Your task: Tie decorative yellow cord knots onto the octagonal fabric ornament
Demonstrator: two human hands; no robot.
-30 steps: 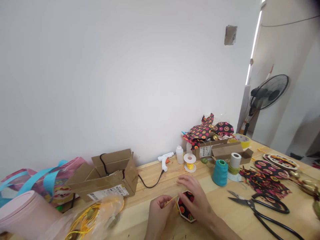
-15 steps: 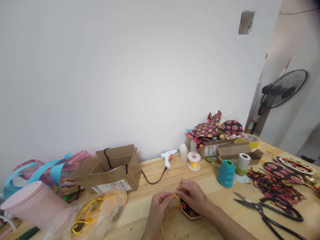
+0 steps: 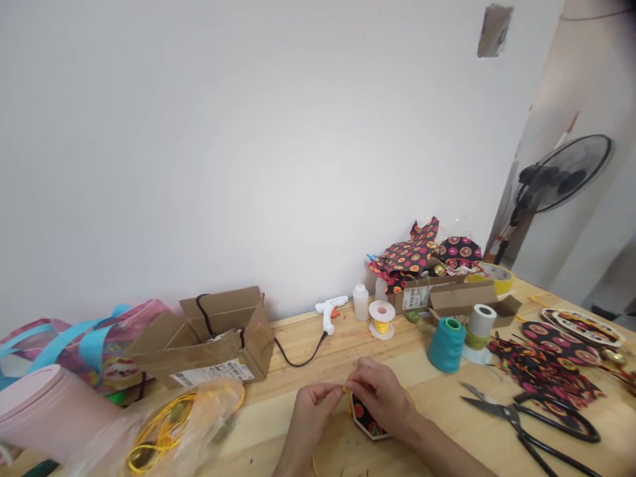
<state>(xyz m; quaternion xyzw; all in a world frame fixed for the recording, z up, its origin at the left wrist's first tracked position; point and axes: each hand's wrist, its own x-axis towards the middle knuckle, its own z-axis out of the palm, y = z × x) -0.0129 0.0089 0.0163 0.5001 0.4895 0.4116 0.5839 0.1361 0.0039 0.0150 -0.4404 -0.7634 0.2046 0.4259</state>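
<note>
Since a second earlier, your right hand [image 3: 380,395] had moved in beside your left hand [image 3: 314,409].
In the head view, at lower centre, both hands nearly met, fingertips pinching the yellow cord [image 3: 348,403]; the pale-edged patterned piece [image 3: 364,420] sat partly hidden under your right hand, with scissors [image 3: 511,413] at lower right.

Behind our panel [image 3: 365,417], we have the glue gun [image 3: 328,311] near the back edge of the tabletop [image 3: 407,364], between carton [image 3: 199,358] and bottle [image 3: 360,305].
</note>
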